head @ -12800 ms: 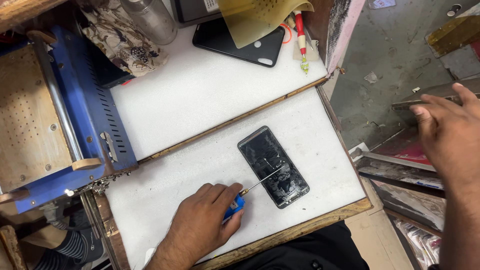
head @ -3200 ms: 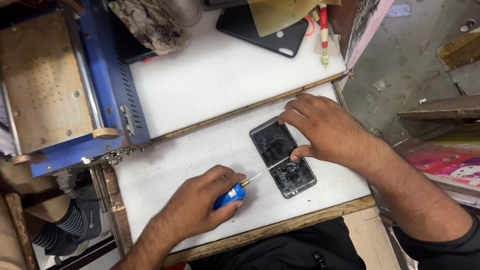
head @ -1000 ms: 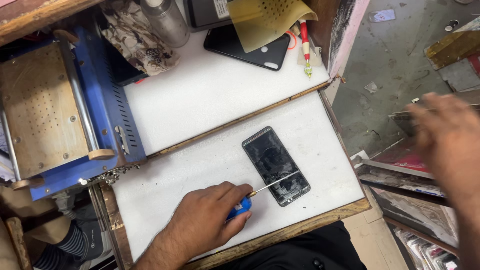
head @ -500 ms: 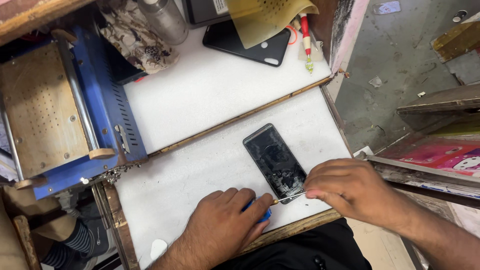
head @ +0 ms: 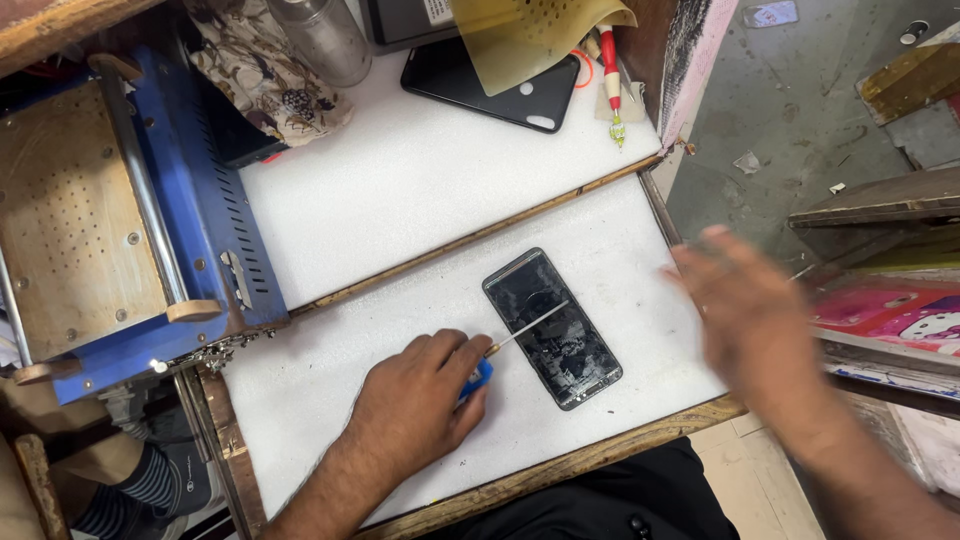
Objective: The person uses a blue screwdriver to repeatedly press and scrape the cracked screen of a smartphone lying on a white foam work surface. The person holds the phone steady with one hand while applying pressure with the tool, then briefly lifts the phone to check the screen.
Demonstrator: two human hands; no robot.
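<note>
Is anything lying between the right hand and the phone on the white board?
Nothing visible. The right hand is blurred beside the phone, with only bare white board between them.

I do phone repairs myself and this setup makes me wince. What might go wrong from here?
The screwdriver in the left hand has its metal tip lying across the phone, whose glass already looks cracked; a slip may gouge it or chip off shards. The right hand is off the phone, blurred in motion, so nothing steadies the phone and it might slide on the white board. It also lies fairly near the board's front edge.
</note>
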